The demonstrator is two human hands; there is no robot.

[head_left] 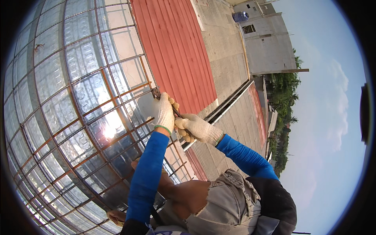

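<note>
My left hand (166, 115), in a whitish knit glove with a green cuff edge, is closed around a handle of dark metal pincers (156, 93). The pincer head sits at the edge of a rusty rebar grid (100, 110), against or right beside a bar end; the exact contact is too small to tell. My right hand (199, 127), gloved the same way, is closed on the tool's other dark handle, just right of the left hand. Fingers cover most of both handles. Blue sleeves cover both forearms.
Shiny corrugated metal decking (84, 58) lies under the grid and reflects the sun. Beyond the edge are a red metal roof (176, 55), grey roofs (231, 117) and a white pipe (235, 103). My bare knee (184, 196) and foot (116, 216) are close to the bars.
</note>
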